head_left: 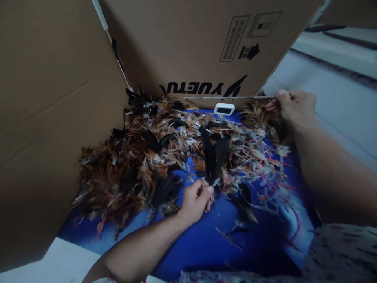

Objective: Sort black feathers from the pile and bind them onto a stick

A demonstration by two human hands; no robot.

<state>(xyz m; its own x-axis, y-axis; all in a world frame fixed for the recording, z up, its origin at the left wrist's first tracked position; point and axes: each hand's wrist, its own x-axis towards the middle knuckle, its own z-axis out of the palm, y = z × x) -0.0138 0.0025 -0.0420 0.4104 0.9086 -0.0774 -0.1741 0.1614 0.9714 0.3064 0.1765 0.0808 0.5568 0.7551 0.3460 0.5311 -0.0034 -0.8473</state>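
A heap of brown, black and white feathers [147, 157] lies on a blue sheet [206, 239]. My left hand [196, 200] is pinched shut on the quills of a small bunch of black feathers [215, 155] that stands up from its fingers. My right hand [294, 108] is at the far right, closed on one end of a thin stick [229, 97] that runs level to the left in front of the box. Brown feathers [259, 112] hang by that hand. Red and white threads [265, 165] lie tangled among the feathers on the right.
Tall cardboard walls stand close: one on the left [50, 118], one behind with black print [191, 43]. A small white handle-shaped piece [224, 108] sits at the back box's foot. Pale floor [338, 98] stretches to the right. Patterned fabric [338, 255] covers the lower right.
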